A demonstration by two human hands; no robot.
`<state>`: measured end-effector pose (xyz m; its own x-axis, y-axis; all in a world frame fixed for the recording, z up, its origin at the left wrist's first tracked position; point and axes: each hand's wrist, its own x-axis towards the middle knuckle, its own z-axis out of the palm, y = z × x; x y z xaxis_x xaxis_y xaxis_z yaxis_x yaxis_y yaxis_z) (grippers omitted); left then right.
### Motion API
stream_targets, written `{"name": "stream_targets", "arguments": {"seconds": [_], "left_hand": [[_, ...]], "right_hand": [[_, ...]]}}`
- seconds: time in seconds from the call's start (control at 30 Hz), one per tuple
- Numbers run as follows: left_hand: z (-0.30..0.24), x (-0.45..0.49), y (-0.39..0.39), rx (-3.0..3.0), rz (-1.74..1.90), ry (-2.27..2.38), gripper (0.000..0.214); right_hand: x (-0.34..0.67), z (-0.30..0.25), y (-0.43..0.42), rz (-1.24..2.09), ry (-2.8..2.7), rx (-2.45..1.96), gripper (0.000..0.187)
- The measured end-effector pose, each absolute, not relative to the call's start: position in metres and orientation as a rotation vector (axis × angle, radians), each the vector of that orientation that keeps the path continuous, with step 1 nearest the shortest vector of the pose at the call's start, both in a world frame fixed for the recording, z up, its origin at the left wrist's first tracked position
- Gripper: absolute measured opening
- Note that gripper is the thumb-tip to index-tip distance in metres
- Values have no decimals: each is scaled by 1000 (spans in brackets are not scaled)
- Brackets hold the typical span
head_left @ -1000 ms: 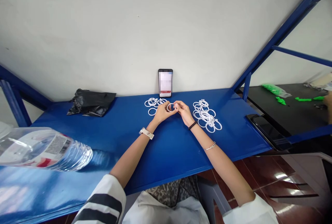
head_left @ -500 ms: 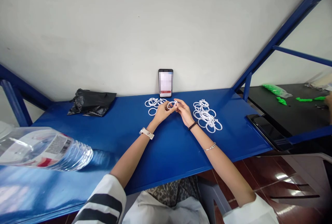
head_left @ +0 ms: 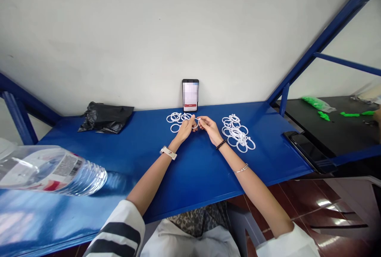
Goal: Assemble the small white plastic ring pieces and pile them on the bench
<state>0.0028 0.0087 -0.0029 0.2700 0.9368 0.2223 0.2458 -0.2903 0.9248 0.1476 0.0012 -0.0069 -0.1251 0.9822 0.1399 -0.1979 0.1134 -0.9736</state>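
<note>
The left hand [head_left: 187, 127] held a white ring [head_left: 198, 122], and the right hand [head_left: 210, 127] pinched its edge (the side closest to it). A messy ring pile [head_left: 237, 133] lay right of that hand, and more rings [head_left: 175, 118] lay beside the left hand.

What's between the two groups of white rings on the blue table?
In the head view, the left hand and the right hand are between them, both holding a single white ring.
</note>
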Motion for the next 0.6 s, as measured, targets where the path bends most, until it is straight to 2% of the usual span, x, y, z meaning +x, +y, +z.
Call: {"name": "stream_targets", "arguments": {"seconds": [0.47,0.6], "left_hand": [[-1,0,8,1674,1019,1025,76],[2,0,6,1663,1022,1016,76]], "right_hand": [[149,-6,-1,1308,-1258,-908,41],[149,-7,0,1313,-1269,-913,37]]}}
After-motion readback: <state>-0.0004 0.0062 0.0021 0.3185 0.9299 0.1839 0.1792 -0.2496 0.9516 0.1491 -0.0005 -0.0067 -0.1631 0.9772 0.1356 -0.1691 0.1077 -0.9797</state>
